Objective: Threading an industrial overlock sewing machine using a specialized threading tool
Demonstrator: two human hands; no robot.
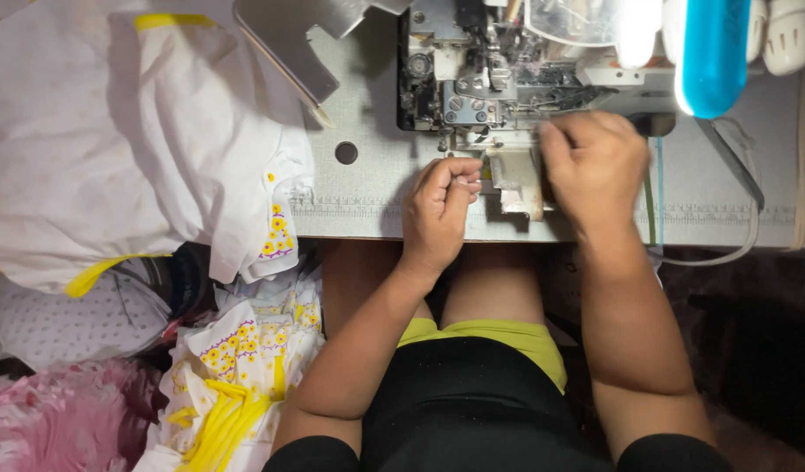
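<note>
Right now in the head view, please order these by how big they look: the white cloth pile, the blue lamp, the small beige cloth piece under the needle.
1. white cloth pile
2. blue lamp, though it may sit nearer the camera
3. beige cloth piece

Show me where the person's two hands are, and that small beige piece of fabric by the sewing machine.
left hand (439, 205), head view, on the back of the hand.
right hand (595, 166), head view, on the back of the hand.
beige fabric piece (518, 183), head view, on its middle, between the hands.

Sewing machine (507, 79) behind both hands on the table (367, 210), fabric pile (123, 131) left, garments (245, 367) below it.
</note>
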